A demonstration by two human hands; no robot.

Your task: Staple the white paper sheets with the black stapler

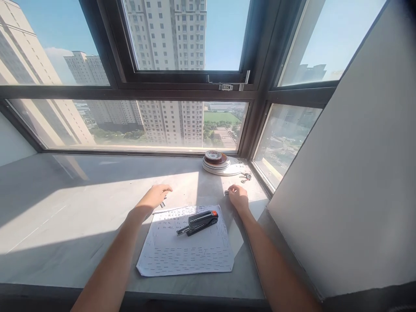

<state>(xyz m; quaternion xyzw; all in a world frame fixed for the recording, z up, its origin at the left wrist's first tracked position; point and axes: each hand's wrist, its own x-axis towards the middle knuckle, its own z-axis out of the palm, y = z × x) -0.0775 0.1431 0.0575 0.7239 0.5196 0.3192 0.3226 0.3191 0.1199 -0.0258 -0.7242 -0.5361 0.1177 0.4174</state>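
Observation:
A stack of printed white paper point(188, 251) lies on the grey window sill point(65, 203), with a black stapler point(198, 222) with an orange tip resting across it. My left hand point(155, 196) reaches past the paper's far left corner, fingers curled down over a small dark item point(162, 204) on the sill. My right hand point(238, 197) sits beyond the paper's far right corner, fingers pinched at a small pale object point(226, 193) that I cannot name.
A stack of round plates point(218, 163) stands at the back right by the glass, with a bunch of keys point(245, 176) next to it. A grey wall point(351, 182) bounds the sill on the right. Dark window frames run along the back.

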